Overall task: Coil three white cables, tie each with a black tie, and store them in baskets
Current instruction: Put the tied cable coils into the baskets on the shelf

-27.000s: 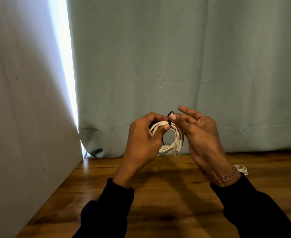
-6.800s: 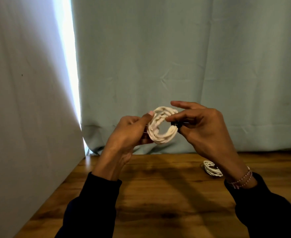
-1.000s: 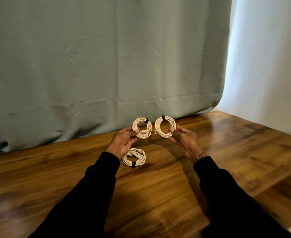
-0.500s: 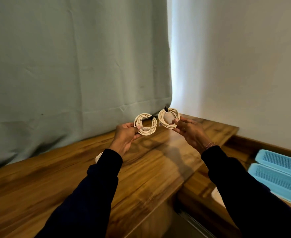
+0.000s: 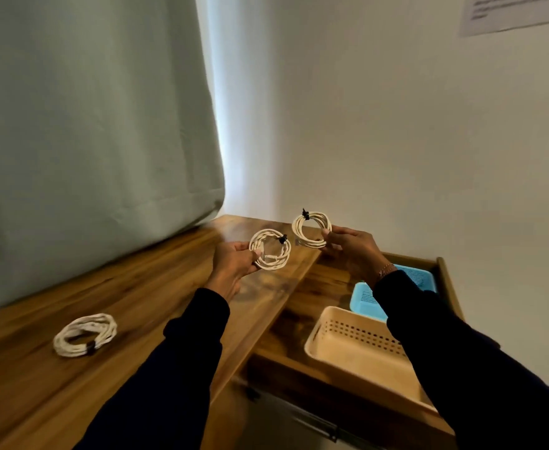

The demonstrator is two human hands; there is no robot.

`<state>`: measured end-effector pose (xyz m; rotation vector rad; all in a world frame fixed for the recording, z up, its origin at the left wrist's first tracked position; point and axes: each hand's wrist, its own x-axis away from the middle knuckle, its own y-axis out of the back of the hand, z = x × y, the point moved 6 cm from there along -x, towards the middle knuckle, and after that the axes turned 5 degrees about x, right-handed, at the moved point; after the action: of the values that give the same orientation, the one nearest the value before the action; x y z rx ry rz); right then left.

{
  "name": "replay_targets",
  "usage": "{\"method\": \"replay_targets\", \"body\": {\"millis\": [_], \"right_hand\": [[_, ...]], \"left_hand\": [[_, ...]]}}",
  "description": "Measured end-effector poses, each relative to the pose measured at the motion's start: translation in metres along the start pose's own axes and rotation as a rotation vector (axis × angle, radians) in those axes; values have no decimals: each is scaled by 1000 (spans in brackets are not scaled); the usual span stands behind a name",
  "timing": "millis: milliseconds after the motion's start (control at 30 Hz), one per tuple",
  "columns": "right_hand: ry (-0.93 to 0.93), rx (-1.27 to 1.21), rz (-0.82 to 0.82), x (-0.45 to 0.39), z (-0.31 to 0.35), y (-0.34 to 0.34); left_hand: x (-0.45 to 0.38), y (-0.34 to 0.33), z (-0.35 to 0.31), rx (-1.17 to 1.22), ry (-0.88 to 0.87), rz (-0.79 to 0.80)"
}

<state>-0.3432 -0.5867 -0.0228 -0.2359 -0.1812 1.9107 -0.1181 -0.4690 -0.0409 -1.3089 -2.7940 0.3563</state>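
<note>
Head view: two tied coils in my hands, third one on the table.
Wooden table [image 5: 137, 287] carries the third coil [image 5: 85, 334], far left. Open drawer [image 5: 299, 319] holds a beige basket [image 5: 347, 345] and a blue basket [image 5: 364, 297]. My left hand [image 5: 232, 266] pinches the left coil [image 5: 270, 249] over the table edge; my right hand [image 5: 354, 251] pinches the right coil [image 5: 311, 228] above the drawer.

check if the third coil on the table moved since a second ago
Cannot tell: the head camera swung right. The third coil lies on the wooden table, now apart from the left hand.
</note>
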Motion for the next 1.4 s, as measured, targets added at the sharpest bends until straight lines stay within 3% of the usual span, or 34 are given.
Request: {"method": "replay_targets", "body": {"millis": [300,567,767,967,1167,1300,1400], "right_hand": [[7,-7,-182,-16,-9,112],[-135,89,-272,-21,-38,184],[-250,230,-327,-27,-73,216],[-345,396,-383,-44,-105,237],[-475,569,-319,-60,-131,247],[-479,665,-307,-68,-141,253],[-437,900,-244,-75,-141,254]], "left_hand": [[-14,-97,55,-49,202,257],[11,-150,119,-248,442,477],[33,-172,151,-468,503,629],[53,-190,172,-573,557,712],[61,-192,203,-728,586,742],[58,-186,223,-791,671,725],[57,-186,229,-836,695,733]]}}
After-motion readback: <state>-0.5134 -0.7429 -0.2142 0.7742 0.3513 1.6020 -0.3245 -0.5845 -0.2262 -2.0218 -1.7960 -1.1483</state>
